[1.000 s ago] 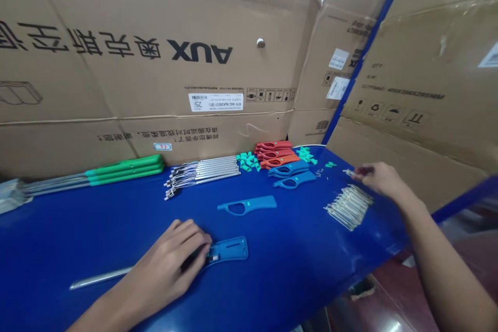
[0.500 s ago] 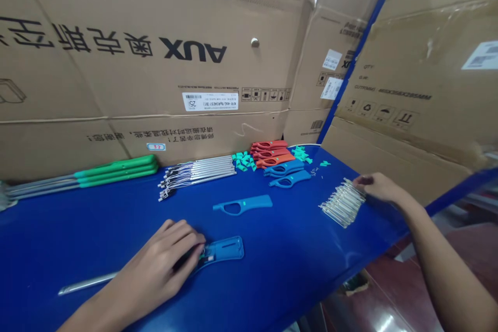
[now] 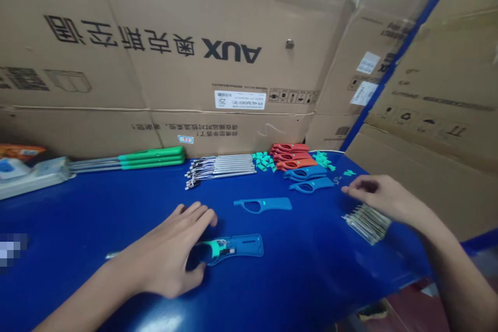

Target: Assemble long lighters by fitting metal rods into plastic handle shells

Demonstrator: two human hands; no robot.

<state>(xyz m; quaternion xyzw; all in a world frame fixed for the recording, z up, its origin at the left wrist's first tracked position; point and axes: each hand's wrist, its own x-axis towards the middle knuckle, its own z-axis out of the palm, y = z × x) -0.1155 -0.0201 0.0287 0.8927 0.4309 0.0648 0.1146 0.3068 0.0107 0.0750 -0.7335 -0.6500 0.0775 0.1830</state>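
Observation:
My left hand (image 3: 177, 254) is spread over a blue lighter handle half (image 3: 254, 245), thumb and fingers apart around its narrow end. Inside that shell lie a green trigger (image 3: 213, 250), thin white wires and a small black-and-white part (image 3: 227, 251). The tip of a metal tube (image 3: 112, 255) shows beyond my left forearm. My right hand (image 3: 377, 197) hovers by a row of clear slim tubes (image 3: 368, 224), its thumb and forefinger tips together near some tiny pin-like bits (image 3: 337, 180). Whatever is in that pinch is too small to make out. Another blue handle half (image 3: 268, 204) lies farther back.
Along the back lie green long lighters (image 3: 153, 157), wired metal rods (image 3: 233, 163), loose green triggers (image 3: 264, 161), red handle shells (image 3: 290, 150) and blue shells (image 3: 311, 185). A power strip (image 3: 50, 174) sits at left. Cardboard walls (image 3: 155, 83) border the blue table (image 3: 295, 270).
My left hand has loosened and spread, uncovering the green trigger. My right hand has moved from the clear tubes' right end to above and left of them. The view has turned left.

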